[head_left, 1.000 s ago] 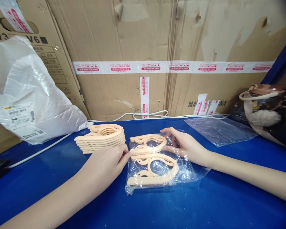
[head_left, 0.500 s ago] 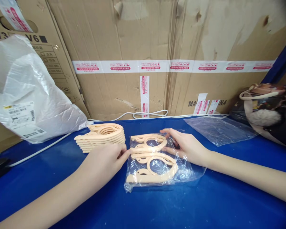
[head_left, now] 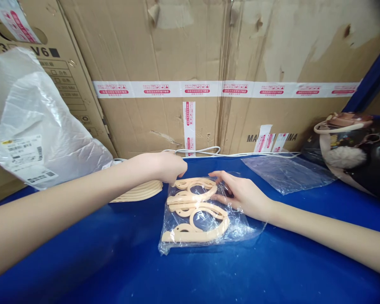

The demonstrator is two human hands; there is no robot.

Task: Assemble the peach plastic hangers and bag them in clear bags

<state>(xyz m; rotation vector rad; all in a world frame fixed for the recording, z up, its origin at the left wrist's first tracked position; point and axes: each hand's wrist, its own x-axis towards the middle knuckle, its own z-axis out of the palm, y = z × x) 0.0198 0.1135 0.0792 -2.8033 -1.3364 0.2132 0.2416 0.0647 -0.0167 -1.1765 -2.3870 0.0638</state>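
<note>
Beige folding hangers (head_left: 194,240) lie flat in a clear plastic bag (head_left: 240,232) on the blue tabletop. My right hand (head_left: 240,192) is closed on the bag's far right side, thumb and fingers around the curved end of the far hanger. My left hand (head_left: 171,166) is at the bag's far left corner, its fingers curled down. What those fingers hold, if anything, is hidden. Partly behind my left forearm is a stack of several more beige hangers (head_left: 142,192).
A white plastic mailer (head_left: 47,126) with a label leans at the left. Large cardboard boxes (head_left: 139,122) stand along the back, with a white cable (head_left: 202,151) before them. Another clear bag (head_left: 285,173) lies at the right, near a dark handbag (head_left: 375,164) with a pompom.
My left hand has moved away from the bag's left edge, up to its far left corner, and its forearm now covers much of the stack. My right hand keeps its hold.
</note>
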